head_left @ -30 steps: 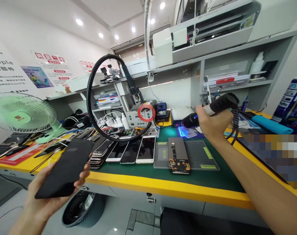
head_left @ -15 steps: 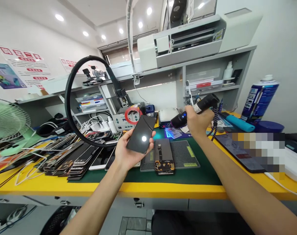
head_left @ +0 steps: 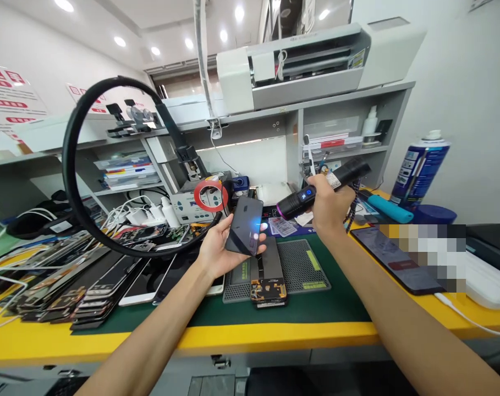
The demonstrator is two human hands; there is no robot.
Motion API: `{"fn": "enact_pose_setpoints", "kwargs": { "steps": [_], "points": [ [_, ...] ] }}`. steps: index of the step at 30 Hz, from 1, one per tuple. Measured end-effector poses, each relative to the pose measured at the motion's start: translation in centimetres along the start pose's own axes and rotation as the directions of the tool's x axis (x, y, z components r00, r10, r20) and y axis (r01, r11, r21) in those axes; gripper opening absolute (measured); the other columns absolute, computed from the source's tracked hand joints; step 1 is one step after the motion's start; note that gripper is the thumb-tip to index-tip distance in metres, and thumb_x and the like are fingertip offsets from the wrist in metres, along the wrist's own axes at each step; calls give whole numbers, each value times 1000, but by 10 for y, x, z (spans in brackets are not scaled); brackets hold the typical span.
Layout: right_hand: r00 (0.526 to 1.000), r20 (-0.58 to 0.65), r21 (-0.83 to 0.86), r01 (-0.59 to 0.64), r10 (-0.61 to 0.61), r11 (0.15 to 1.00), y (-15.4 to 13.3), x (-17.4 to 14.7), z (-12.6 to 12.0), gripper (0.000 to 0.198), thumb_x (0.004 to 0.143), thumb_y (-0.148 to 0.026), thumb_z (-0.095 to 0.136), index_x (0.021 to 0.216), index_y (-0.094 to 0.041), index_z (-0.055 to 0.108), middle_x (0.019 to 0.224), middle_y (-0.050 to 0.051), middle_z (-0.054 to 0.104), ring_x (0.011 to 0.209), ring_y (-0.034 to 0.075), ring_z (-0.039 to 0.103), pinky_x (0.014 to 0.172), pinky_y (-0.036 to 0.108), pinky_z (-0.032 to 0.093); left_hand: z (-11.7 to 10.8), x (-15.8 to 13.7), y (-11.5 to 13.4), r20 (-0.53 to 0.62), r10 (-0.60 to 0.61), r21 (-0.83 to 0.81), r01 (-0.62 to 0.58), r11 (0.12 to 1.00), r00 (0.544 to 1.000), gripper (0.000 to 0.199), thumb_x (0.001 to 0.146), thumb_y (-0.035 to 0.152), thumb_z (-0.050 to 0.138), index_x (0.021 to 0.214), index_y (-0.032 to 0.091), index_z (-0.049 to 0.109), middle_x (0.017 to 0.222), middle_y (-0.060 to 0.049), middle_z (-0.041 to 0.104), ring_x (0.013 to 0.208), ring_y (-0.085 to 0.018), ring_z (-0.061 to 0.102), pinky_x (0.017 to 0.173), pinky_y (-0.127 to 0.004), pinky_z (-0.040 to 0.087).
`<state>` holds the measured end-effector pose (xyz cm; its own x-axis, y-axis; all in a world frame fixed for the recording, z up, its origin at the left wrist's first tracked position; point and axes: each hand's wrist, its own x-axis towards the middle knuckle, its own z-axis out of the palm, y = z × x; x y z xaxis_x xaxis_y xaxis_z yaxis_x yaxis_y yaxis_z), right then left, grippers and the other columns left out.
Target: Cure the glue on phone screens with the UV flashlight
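Note:
In the head view, my left hand [head_left: 219,250] is closed around a dark glossy phone [head_left: 245,225], tilted up with its face toward me. A blue-white glow and bright spots show on its surface. Gripped in my right hand [head_left: 334,206] is a black flashlight [head_left: 297,203] with a small lit display and a purple rim. Its lit end points left toward the phone, with a gap between them. Below the phone, a phone screen assembly [head_left: 268,291] with exposed flex cables lies on a grey perforated mat [head_left: 301,264].
Phone screens [head_left: 105,297] lie stacked at the left. A black hose [head_left: 68,159] loops above them, beside a red tape roll [head_left: 210,196]. At the right stand a blue spray can [head_left: 421,170] and a tablet-like device [head_left: 394,264] on the yellow bench edge [head_left: 481,319].
The view has turned slightly right, so the bench things sit further left. The phone's angle has changed: a white spot on it has become a bluish glow. Both hands keep their hold.

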<state>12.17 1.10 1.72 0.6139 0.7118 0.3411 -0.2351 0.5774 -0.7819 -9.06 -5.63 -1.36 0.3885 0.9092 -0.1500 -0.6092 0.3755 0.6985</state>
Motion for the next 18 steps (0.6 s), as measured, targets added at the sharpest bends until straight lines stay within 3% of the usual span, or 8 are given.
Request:
{"fn": "enact_pose_setpoints", "kwargs": {
  "steps": [6,10,18],
  "points": [
    [994,103,12,-41,40,999,3,-13,4,27,62,-29,71,56,-20,46,54,-4,39,44,9,38,35,24,31,-3,2,0,60,-35,37,33,999,998,54,99,42,36,135,7,56,129,-23,63,104,-33,68,95,-54,49],
    [990,118,-7,-70,71,997,1,-22,7,25,62,-30,73,57,-18,51,53,-4,41,43,9,39,33,24,29,-5,2,-1,102,-15,53,9,999,995,54,97,43,38,128,5,60,122,-24,66,97,-33,69,89,-51,52],
    [979,174,53,-121,110,991,-6,-33,8,27,61,-32,76,55,-17,54,50,-4,46,36,9,39,27,24,26,7,-7,-2,77,-9,33,7,999,997,56,97,42,33,109,0,68,102,-24,71,84,-32,70,75,-45,55]
  ]
}}
